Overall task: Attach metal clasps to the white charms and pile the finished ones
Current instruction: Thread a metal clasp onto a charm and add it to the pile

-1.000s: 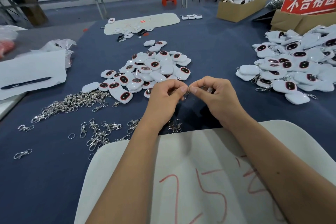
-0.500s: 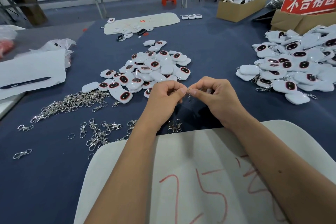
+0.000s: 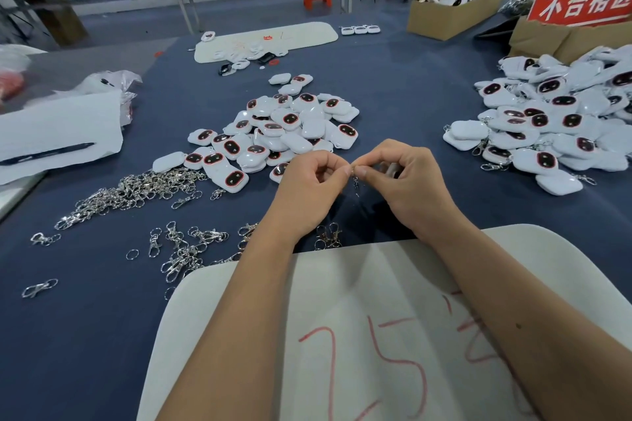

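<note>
1. While both forearms lie across the white board (image 3: 342, 301) at the near edge of the table, the left hand (image 3: 307, 191) and right hand (image 3: 415, 186) meet fingertip to fingertip above the blue cloth (image 3: 102, 335).
2. Both hands pinch a metal clasp (image 3: 355, 181), which dangles between them; the right hand's curled fingers seem to enclose something white, probably a charm, though it is mostly hidden.
3. Just beyond the hands sits the pile of loose white charms (image 3: 280, 130), its nearest pieces just behind the left knuckles.
4. To the right, well apart from the hands, the heap of finished charms (image 3: 554, 120) runs off the frame's right edge, with clasps showing along its near rim.
5. Left of the hands, the clasp pile (image 3: 136, 193) spreads toward the table's left edge; scattered clasps (image 3: 184, 249) lie between it and the board's corner, and two more (image 3: 328, 236) touch the board's far edge.
6. Bare cloth lies between the right hand and the finished heap, and across the near-left corner.
7. A pen (image 3: 48, 154) rests on white paper (image 3: 58, 133) at far left; cardboard boxes (image 3: 455, 10) and a red sign (image 3: 581, 0) stand along the far right edge.
</note>
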`<state>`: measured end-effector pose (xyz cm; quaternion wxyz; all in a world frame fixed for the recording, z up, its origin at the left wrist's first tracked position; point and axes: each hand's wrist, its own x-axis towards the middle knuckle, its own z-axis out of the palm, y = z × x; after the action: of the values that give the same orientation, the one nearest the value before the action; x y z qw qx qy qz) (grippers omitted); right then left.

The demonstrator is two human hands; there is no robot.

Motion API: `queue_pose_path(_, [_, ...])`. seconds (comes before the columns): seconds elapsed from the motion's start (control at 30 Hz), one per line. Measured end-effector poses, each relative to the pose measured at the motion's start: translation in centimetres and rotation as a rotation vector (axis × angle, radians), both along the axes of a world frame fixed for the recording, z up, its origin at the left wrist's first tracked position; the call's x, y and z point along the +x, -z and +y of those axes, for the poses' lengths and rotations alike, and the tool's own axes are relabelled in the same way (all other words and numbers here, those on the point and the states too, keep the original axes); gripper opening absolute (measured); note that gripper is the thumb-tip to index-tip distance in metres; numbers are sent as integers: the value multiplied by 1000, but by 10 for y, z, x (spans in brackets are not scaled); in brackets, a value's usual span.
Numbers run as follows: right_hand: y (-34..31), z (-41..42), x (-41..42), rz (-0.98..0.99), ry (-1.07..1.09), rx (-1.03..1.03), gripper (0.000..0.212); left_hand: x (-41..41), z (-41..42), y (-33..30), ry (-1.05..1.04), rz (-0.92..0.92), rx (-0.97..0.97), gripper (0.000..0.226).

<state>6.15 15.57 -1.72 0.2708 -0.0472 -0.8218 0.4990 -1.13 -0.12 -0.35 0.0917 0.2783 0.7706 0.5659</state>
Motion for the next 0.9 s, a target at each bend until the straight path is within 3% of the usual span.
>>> queue_pose_path(0.33, [-3,-4,-1,-82,10,20,9,4,6,0,-84,69,79,13])
queue_pose_path(0.67, [-7,-2,4,-35,21,-185,13,6,6,-1,-66,128,88,11])
queue_pose_path(0.9, [-6,-4,3,28,38,-59,14,7,7,0,-80,257,59,11])
